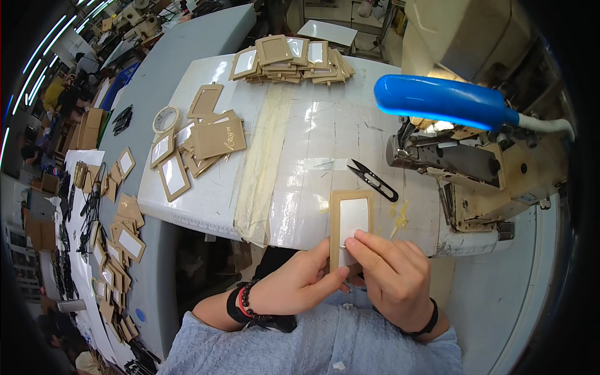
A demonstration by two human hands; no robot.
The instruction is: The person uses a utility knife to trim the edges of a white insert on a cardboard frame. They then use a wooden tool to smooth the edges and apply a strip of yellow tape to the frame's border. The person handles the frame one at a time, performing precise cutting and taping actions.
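A tan card holder [355, 215] with a pale window and a stitched-looking border stands tilted up at the table's front edge. My left hand [294, 280] grips its lower left side, thumb across the lower end and the other fingers partly hidden behind it. My right hand [395, 270] is closed, with thumb and forefinger together on the lower part of the window. A tiny light sliver shows by those fingertips; what it is, I cannot make out. Black thread snips [373, 180] lie on the table just beyond the card holder.
At right stands a sewing machine [465, 169] under a blue lamp [440, 100]. Card holders form a pile [275, 50] at the back and another [215, 139] at left, near a tape roll [165, 120]. More lie on the grey side table [159, 269].
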